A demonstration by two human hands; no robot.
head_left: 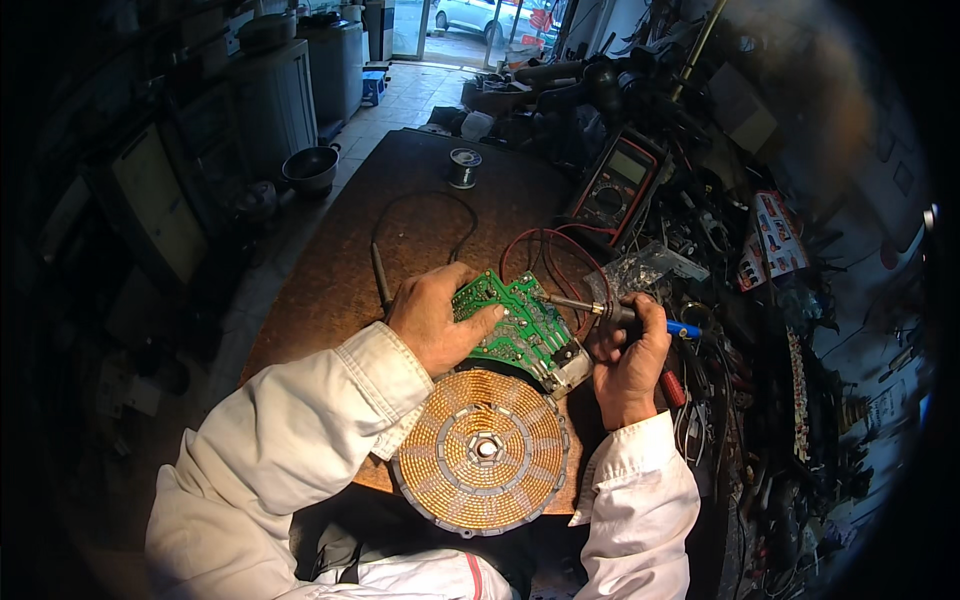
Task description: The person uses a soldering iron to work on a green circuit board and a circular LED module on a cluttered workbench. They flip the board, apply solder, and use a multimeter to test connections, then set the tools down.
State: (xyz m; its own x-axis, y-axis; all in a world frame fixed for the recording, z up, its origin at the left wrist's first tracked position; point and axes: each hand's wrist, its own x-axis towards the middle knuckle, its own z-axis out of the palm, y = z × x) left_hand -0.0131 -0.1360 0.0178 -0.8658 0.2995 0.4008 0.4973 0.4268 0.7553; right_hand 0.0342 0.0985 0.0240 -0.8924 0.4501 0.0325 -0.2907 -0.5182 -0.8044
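My left hand point(437, 318) grips a green circuit board point(515, 325) by its left side, the thumb lying across the solder side. In my right hand point(632, 362) is a soldering iron point(620, 314) with a dark grip and a blue end. Its metal tip points left and meets or hovers just over the board's upper right part; I cannot tell which. Below the board, a round copper induction coil point(482, 452) with a grey frame lies at the table's near edge. A silvery metal part sits at the board's lower right corner.
A solder spool point(463, 168) stands at the back of the brown table point(330, 260). A multimeter point(618, 185) leans at the right, its red and black leads looping behind the board. A black probe point(380, 272) lies left. Tangled wires and parts crowd the right side.
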